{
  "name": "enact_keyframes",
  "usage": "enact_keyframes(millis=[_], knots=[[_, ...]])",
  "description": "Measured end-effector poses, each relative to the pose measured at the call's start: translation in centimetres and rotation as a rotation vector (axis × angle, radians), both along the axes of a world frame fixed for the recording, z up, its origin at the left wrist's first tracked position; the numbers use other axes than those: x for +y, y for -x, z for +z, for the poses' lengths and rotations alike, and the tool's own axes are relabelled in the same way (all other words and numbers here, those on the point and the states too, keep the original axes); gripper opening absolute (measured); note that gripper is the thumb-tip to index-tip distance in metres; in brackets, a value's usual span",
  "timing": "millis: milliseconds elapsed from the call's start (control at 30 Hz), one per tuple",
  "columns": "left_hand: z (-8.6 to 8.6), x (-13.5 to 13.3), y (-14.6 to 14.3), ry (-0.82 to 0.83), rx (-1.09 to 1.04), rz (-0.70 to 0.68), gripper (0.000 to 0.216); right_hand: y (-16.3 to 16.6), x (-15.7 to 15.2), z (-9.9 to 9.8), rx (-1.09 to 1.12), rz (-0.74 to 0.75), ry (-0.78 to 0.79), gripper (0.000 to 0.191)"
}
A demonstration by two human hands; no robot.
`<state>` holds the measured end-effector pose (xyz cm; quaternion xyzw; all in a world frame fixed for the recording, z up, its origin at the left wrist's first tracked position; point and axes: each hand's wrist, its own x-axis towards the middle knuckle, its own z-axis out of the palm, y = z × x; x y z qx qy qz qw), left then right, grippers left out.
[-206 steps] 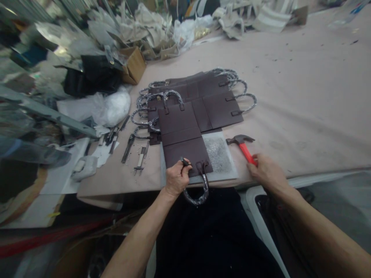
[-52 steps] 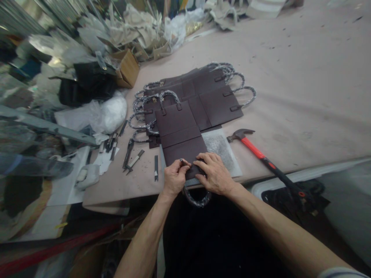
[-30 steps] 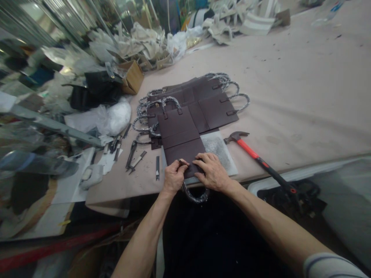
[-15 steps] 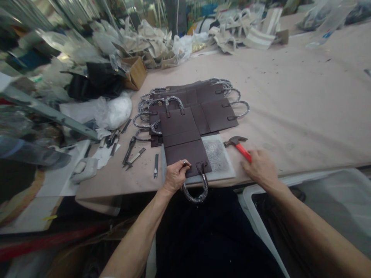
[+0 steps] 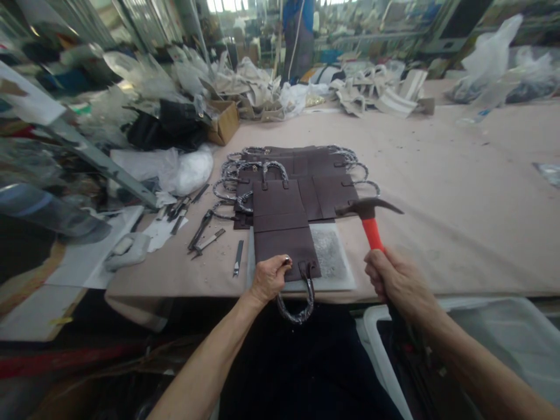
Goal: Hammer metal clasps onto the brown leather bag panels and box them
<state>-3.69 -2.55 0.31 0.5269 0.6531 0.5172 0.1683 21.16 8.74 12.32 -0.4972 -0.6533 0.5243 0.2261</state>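
My right hand [image 5: 396,280] is wrapped round the red handle of a claw hammer [image 5: 371,219], whose dark head is raised above the table to the right of the work. Between the pinched fingers of my left hand [image 5: 270,277] is a short metal punch [image 5: 287,260]; only its shiny top shows. It stands over the near end of a dark brown bag panel [image 5: 282,230], beside a handle base. That panel's plastic-wrapped handle [image 5: 300,318] hangs over the table edge. Under the panel lies a pale, scuffed board [image 5: 330,256].
Behind lie more brown bag panels [image 5: 330,192] with wrapped handles. Left of the board are a flat pronged punch [image 5: 238,258], pliers-like tools [image 5: 201,230] and other hand tools [image 5: 178,214]. A white bin [image 5: 371,326] stands at the lower right. A cardboard box [image 5: 224,122] sits at the back.
My right hand has lifted the hammer from low by the board to a raised position, its head now upright. My left hand keeps its pinch at the panel. The camera view has tilted up.
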Motion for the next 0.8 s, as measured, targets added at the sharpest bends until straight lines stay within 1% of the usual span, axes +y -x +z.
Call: enact_keyframes(millis=[33, 100, 133, 200, 267, 300, 333, 433, 467, 500, 600, 633, 700, 800], knots=[[0.0, 0.0, 0.0, 0.000, 0.000, 0.001, 0.013, 0.4, -0.5, 0.8, -0.044, 0.045, -0.167, 0.035], [0.0, 0.0, 0.0, 0.005, 0.001, -0.002, 0.013, 1.2, -1.1, 1.9, -0.172, 0.179, -0.486, 0.034], [0.0, 0.0, 0.0, 0.007, 0.005, -0.003, 0.013, 1.6, -1.3, 2.2, -0.238, 0.265, -0.589, 0.033], [0.0, 0.0, 0.0, 0.009, 0.018, -0.008, 0.013, 2.3, -1.4, 2.6, -0.370, 0.438, -0.684, 0.030], [-0.1, 0.1, 0.0, 0.008, 0.029, -0.012, 0.013, 2.7, -1.5, 3.2, -0.459, 0.545, -0.725, 0.028], [-0.1, 0.1, -0.1, 0.007, 0.034, -0.013, 0.013, 2.8, -1.6, 3.6, -0.464, 0.550, -0.750, 0.028], [-0.1, 0.1, -0.1, 0.006, 0.039, -0.012, 0.013, 3.0, -1.8, 4.0, -0.439, 0.513, -0.782, 0.028], [-0.3, 0.0, 0.0, 0.003, 0.073, -0.011, 0.014, 3.1, -2.4, 4.6, -0.296, 0.264, -0.882, 0.035], [-0.4, 0.0, 0.0, 0.005, 0.087, -0.012, 0.014, 3.1, -2.6, 4.4, -0.287, 0.243, -0.892, 0.037], [-0.6, 0.0, 0.0, 0.007, 0.102, -0.013, 0.014, 3.0, -2.8, 4.0, -0.320, 0.274, -0.884, 0.038], [-0.9, 0.0, 0.1, -0.013, 0.144, -0.012, 0.014, 2.6, -2.7, 2.5, -0.555, 0.543, -0.777, 0.036], [-1.0, 0.0, 0.1, -0.028, 0.157, -0.012, 0.014, 2.3, -2.5, 2.2, -0.622, 0.593, -0.738, 0.034], [-1.1, 0.0, 0.1, -0.059, 0.178, -0.012, 0.014, 1.6, -1.8, 1.5, -0.691, 0.598, -0.677, 0.033], [-1.2, 0.0, 0.1, -0.075, 0.193, -0.021, 0.014, 0.4, -0.2, -0.2, -0.674, 0.511, -0.519, 0.031]])
